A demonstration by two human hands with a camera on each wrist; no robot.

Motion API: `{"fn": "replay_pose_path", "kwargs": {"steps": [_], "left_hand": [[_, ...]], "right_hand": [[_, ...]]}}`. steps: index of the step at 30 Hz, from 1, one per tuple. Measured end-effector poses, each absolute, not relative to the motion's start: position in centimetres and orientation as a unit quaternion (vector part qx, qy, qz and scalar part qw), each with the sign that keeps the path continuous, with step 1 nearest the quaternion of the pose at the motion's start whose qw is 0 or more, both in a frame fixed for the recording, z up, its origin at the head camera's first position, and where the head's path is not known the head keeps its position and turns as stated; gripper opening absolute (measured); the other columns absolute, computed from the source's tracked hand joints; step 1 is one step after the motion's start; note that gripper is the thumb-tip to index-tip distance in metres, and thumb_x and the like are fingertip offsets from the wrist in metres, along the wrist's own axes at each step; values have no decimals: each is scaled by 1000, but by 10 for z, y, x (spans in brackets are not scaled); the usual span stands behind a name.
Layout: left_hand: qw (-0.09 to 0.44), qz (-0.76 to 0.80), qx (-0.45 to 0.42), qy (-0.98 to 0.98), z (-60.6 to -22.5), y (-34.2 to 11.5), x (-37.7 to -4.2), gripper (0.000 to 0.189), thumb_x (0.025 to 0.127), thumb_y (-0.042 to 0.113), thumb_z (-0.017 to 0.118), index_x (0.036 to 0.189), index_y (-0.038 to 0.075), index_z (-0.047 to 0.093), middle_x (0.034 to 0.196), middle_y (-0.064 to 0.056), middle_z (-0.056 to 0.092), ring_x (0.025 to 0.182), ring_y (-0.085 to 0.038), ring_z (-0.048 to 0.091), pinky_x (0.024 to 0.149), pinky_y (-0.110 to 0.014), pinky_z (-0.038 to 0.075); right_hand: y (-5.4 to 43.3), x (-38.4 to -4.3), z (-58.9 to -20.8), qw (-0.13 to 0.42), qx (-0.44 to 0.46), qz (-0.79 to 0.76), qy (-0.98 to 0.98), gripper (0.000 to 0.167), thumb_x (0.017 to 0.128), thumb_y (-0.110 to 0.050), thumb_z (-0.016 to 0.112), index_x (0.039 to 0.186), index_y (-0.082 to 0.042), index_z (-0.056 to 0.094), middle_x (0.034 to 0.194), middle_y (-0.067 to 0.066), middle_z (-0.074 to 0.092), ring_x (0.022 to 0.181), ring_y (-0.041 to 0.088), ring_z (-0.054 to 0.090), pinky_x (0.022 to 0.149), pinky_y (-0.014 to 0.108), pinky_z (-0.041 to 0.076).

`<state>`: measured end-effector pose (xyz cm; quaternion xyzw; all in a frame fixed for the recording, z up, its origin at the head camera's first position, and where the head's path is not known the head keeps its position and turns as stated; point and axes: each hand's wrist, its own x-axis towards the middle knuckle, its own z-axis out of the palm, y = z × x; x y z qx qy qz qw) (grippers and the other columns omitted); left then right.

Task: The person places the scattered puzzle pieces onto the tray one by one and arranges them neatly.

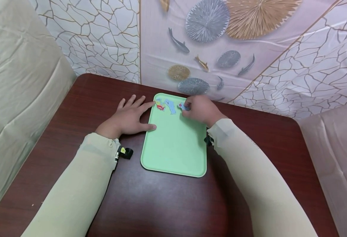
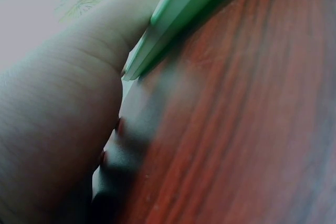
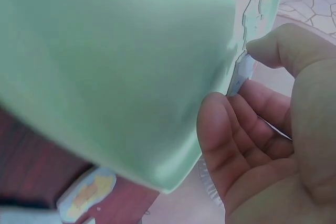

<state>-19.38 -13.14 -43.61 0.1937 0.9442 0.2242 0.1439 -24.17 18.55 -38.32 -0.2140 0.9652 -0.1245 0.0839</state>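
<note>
A light green tray (image 1: 176, 141) lies on the table. My left hand (image 1: 127, 117) is spread at its left side, with the thumb and index fingertips over the rim; the left wrist view shows the thumb against the tray edge (image 2: 168, 22). Near the tray's far edge, my right hand (image 1: 201, 110) pinches a small flat blue puzzle piece (image 1: 181, 106) with a red mark. In the right wrist view, thumb and fingers meet the sides of that piece (image 3: 240, 74), low over the tray. To its left lie a blue piece (image 1: 170, 107) and a yellow-and-red picture piece (image 1: 160, 105).
The dark wood table (image 1: 161, 204) extends around the tray. Beside the tray, in the right wrist view, rests a pale blue piece with a yellow-orange picture (image 3: 86, 195), and another pale piece (image 3: 29, 216). A patterned cloth (image 1: 161, 59) hangs behind the table.
</note>
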Motion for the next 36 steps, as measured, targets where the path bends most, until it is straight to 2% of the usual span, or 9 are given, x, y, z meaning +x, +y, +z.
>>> {"fn": "replay_pose_path", "kwargs": {"steps": [10, 18, 26, 29, 32, 36], "left_hand": [[145, 225, 193, 944, -436, -131, -194, 102, 97, 80, 69, 180, 44, 22, 192, -10, 9, 178, -43, -7, 138, -72, -4], [146, 226, 194, 943, -436, -129, -194, 101, 98, 80, 69, 180, 43, 23, 192, -11, 8, 178, -43, -7, 138, -72, -4], [145, 230, 194, 943, -436, -130, -193, 101, 98, 79, 70, 180, 43, 23, 192, -11, 9, 177, -44, -7, 138, -72, -4], [146, 230, 194, 943, -436, -130, -194, 101, 98, 79, 70, 180, 43, 23, 192, -11, 8, 177, -44, -7, 138, -72, -5], [148, 230, 194, 942, -436, -130, -195, 101, 98, 79, 69, 180, 43, 22, 192, -11, 8, 177, -44, -8, 138, -72, -5], [148, 231, 194, 942, -436, -131, -194, 101, 98, 79, 69, 180, 43, 23, 192, -11, 8, 177, -43, -8, 138, -72, -5]], "right_hand": [[176, -247, -389, 83, -196, -115, 970, 38, 97, -26, 75, 73, -20, 46, 69, -6, 34, 69, 16, 38, 68, 34, 33], [173, -247, -390, 84, -174, -115, 974, 29, 100, -35, 75, 85, -15, 61, 74, -2, 48, 77, 20, 49, 77, 36, 42], [174, -246, -389, 88, -176, -118, 973, 38, 101, -31, 74, 78, -17, 47, 73, -4, 34, 73, 19, 39, 72, 37, 34], [176, -245, -389, 91, -174, -121, 973, 32, 101, -31, 75, 81, -14, 55, 75, -2, 45, 76, 20, 45, 75, 37, 39], [177, -245, -389, 97, -170, -121, 973, 23, 101, -32, 76, 95, -10, 69, 87, 3, 64, 87, 22, 56, 85, 39, 49], [180, -244, -386, 102, -173, -118, 973, 31, 102, -33, 75, 115, -5, 77, 110, 9, 78, 102, 24, 68, 102, 44, 57]]}}
